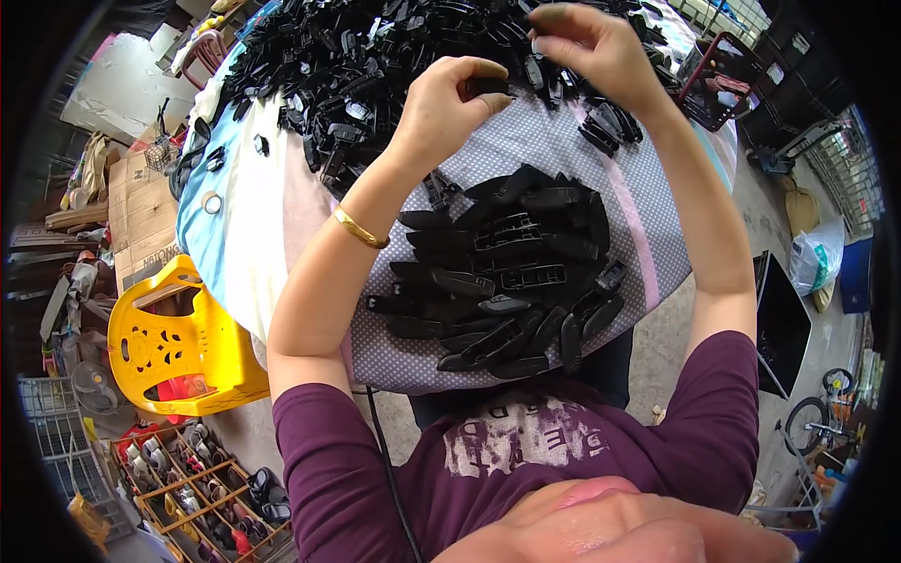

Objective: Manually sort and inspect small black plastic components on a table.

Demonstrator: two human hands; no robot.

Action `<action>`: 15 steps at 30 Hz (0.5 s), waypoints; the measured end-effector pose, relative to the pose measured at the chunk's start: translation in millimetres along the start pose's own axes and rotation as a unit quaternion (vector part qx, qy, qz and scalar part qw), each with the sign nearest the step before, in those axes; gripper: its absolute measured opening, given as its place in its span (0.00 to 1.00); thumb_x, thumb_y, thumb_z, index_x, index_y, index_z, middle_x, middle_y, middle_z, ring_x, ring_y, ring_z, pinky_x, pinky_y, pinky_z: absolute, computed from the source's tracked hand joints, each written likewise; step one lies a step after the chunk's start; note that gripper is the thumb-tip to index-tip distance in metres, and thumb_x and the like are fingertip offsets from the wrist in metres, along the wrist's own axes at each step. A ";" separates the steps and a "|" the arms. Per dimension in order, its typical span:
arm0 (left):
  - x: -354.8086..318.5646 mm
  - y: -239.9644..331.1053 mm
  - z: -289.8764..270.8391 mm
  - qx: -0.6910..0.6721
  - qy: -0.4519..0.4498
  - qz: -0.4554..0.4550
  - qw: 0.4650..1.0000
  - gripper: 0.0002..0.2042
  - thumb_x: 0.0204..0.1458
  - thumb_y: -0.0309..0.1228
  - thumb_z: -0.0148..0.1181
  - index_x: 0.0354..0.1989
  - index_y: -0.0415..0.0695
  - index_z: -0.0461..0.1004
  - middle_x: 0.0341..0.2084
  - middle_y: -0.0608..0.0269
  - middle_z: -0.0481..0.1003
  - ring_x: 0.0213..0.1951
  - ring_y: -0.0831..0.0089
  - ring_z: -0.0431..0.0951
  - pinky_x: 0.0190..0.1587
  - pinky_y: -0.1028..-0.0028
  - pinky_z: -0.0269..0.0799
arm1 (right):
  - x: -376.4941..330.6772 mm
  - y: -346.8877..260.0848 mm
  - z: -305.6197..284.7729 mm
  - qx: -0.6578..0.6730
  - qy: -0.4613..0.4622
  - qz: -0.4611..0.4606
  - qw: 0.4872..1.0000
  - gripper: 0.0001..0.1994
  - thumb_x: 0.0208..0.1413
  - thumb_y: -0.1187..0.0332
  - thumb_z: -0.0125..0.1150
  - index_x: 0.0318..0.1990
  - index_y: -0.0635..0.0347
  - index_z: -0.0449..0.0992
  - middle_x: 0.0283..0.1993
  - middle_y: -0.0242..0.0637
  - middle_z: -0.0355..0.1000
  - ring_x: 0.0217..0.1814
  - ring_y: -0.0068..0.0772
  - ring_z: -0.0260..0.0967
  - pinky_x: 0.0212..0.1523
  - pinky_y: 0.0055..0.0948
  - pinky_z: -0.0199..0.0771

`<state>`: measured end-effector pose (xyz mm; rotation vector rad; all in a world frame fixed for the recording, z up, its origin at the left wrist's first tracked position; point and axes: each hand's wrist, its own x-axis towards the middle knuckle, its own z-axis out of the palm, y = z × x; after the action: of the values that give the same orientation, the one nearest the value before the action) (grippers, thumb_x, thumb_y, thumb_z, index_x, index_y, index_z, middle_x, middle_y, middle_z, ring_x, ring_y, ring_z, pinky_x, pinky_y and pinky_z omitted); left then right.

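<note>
A wide pile of small black plastic parts [375,47] covers the far side of the cloth-covered table. My left hand [446,108] is over the near edge of this pile, thumb and fingers curled round a black plastic part [486,86]. Farther right and higher, my right hand [596,47] bends down at the pile with thumb and fingertips drawn together. What lies in its pinch, if anything, blends into the dark pieces behind. Closer to my body lies a heap of longer black plastic pieces [535,272], several with slotted openings; neither hand touches it.
The patterned tablecloth [624,239] hangs over the table's near edge. A roll of tape [212,203] lies at the left. Beside the table stand a yellow plastic chair [178,342] and a shoe rack [202,483]. A dark red basket [718,83] is at the far right.
</note>
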<state>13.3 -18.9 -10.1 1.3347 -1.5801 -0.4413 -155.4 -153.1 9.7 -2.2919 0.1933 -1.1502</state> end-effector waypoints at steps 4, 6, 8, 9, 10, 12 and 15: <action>-5.1 15.3 -3.8 -0.166 0.043 -0.042 0.984 0.20 0.40 0.24 0.65 0.43 0.35 0.69 0.32 0.62 0.73 0.31 0.80 0.73 0.35 0.82 0.71 | -18.9 -39.6 27.6 0.061 -0.054 0.061 0.995 0.16 0.47 0.74 0.60 0.45 0.64 0.71 0.38 0.36 0.72 0.39 0.21 0.70 0.42 0.19 0.70; -6.0 15.0 -7.7 -0.228 0.047 -0.060 0.971 0.20 0.41 0.24 0.64 0.44 0.34 0.68 0.32 0.62 0.73 0.32 0.78 0.73 0.35 0.81 0.71 | -21.6 -39.3 31.1 0.088 -0.017 0.077 0.993 0.15 0.47 0.75 0.60 0.45 0.64 0.72 0.37 0.36 0.73 0.38 0.21 0.70 0.42 0.19 0.70; -6.3 11.3 -12.7 -0.391 0.004 -0.088 0.916 0.18 0.42 0.24 0.63 0.43 0.35 0.69 0.32 0.62 0.73 0.32 0.78 0.73 0.36 0.81 0.71 | -23.8 -43.0 32.6 0.111 -0.011 0.092 0.989 0.16 0.47 0.76 0.60 0.45 0.63 0.72 0.38 0.36 0.73 0.38 0.21 0.70 0.41 0.19 0.70; -6.9 12.7 -12.8 -0.386 0.001 -0.088 0.918 0.15 0.43 0.23 0.62 0.41 0.35 0.69 0.32 0.61 0.74 0.32 0.77 0.74 0.36 0.81 0.71 | -25.1 -44.5 32.7 0.134 -0.004 0.108 0.985 0.16 0.46 0.76 0.60 0.45 0.63 0.72 0.38 0.36 0.73 0.38 0.21 0.70 0.41 0.19 0.70; -6.5 11.5 -13.2 -0.386 0.001 -0.087 0.918 0.15 0.43 0.23 0.62 0.41 0.35 0.69 0.32 0.61 0.74 0.32 0.77 0.74 0.36 0.81 0.71 | -26.5 -46.1 33.9 0.134 -0.004 0.107 0.985 0.16 0.46 0.76 0.60 0.45 0.63 0.72 0.38 0.36 0.73 0.38 0.21 0.70 0.41 0.19 0.70; -5.5 9.3 -12.6 -0.316 0.006 -0.064 0.947 0.15 0.43 0.23 0.62 0.40 0.35 0.70 0.31 0.61 0.74 0.32 0.78 0.74 0.36 0.81 0.71 | -29.2 -48.0 36.5 0.085 0.053 0.066 0.993 0.15 0.43 0.74 0.64 0.42 0.62 0.74 0.36 0.38 0.74 0.35 0.24 0.72 0.36 0.19 0.72; -5.6 15.6 -9.7 -0.251 0.034 -0.063 0.965 0.14 0.42 0.23 0.63 0.39 0.35 0.71 0.30 0.61 0.75 0.31 0.78 0.74 0.36 0.81 0.71 | -28.7 -45.9 35.5 0.033 0.059 0.020 0.997 0.15 0.42 0.75 0.64 0.41 0.62 0.75 0.35 0.37 0.73 0.34 0.23 0.71 0.33 0.18 0.70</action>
<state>12.6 -5.7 3.9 1.0430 -1.2212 -0.8067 -151.1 -89.6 -2.1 -2.1550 0.2426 -1.2541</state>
